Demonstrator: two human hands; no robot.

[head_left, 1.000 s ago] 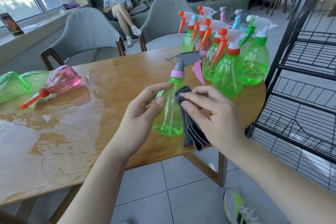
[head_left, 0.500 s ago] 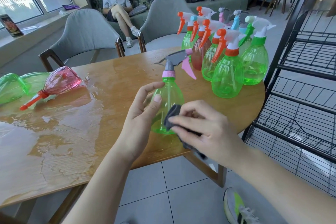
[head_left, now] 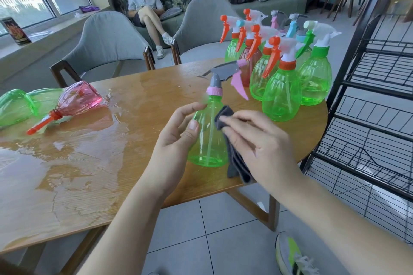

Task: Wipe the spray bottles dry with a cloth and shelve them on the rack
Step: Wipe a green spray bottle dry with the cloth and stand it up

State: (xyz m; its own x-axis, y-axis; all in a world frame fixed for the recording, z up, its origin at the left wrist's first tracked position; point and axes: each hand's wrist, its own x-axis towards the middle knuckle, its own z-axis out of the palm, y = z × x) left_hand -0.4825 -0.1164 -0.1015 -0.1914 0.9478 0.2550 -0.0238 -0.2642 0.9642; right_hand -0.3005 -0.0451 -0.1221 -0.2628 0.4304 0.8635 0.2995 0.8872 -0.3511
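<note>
My left hand (head_left: 177, 138) grips a green spray bottle (head_left: 207, 138) with a grey head and pink trigger, held upright above the table's near edge. My right hand (head_left: 257, 140) holds a dark grey cloth (head_left: 234, 158) and presses it against the bottle's right side. Several upright spray bottles (head_left: 281, 89), mostly green with orange, blue or green triggers, stand grouped at the table's right end. A pink bottle (head_left: 78, 100) and green bottles (head_left: 17, 107) lie on their sides at the far left. The black wire rack (head_left: 371, 96) stands to the right.
The wooden table (head_left: 89, 174) is wet, with a wide puddle over its left half. Two grey chairs (head_left: 107, 44) stand behind it. A person sits on a sofa farther back. My shoe (head_left: 292, 257) is on the tiled floor below.
The cloth hand slid down the bottle's side to its base, then came back up to the middle. The bottle shifted slightly left and back; my left hand kept its grip.
</note>
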